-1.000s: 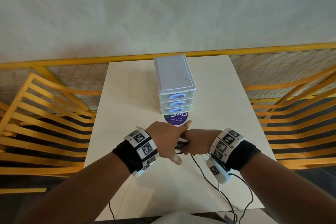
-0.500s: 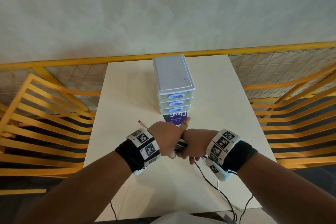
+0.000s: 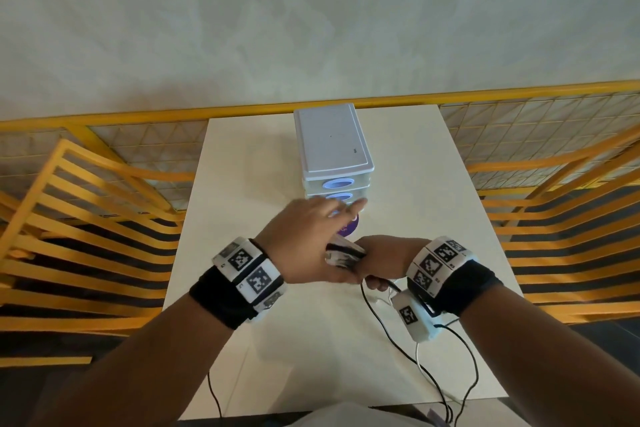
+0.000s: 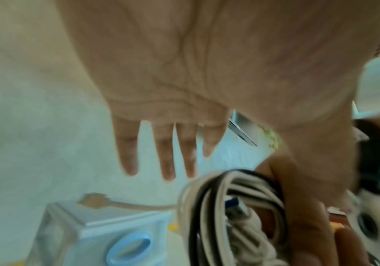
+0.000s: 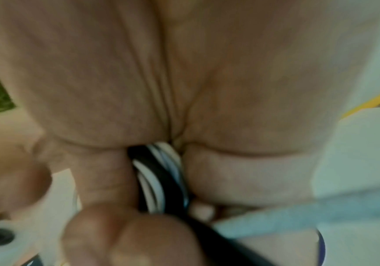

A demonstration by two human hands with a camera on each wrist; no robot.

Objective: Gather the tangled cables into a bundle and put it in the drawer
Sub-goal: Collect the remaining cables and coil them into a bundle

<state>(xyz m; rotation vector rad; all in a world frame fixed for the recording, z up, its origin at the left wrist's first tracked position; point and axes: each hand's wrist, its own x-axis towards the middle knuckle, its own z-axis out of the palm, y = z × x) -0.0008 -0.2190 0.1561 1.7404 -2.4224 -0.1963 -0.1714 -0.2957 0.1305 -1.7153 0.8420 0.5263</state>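
Cable bundle (image 3: 344, 255) in right hand (image 3: 384, 258).

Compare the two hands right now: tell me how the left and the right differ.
The left hand is spread with straight fingers and holds nothing; the right hand is curled tight round the cable bundle. The left hand stretches toward the drawer unit; the right hand sits nearer the body, low over the table. Both wear marker wristbands.
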